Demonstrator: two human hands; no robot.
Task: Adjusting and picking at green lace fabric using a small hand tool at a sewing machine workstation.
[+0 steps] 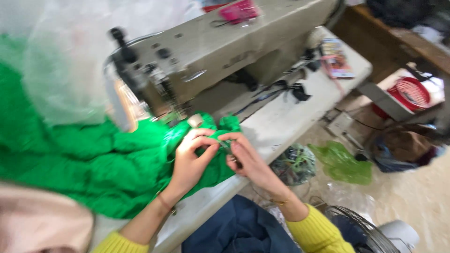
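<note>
Both hands work at one small fold of the bright green fabric [108, 164], which lies heaped on the pale counter [281, 122] and spreads away to the left of the left hand. The left hand [190, 161] has its fingers curled, thumb and fingertips pressed together on the fabric's edge. The right hand [246, 157] meets it from the other side, almost touching it, fingertips pinching the same bit of green fabric; the blur hides whether anything else is held. Just beyond the left hand stands the beige sewing machine [220, 51], its needle end directly above the knuckles. Below the right hand, past the counter's edge, lies a green plastic bag [342, 164] on the floor.
</note>
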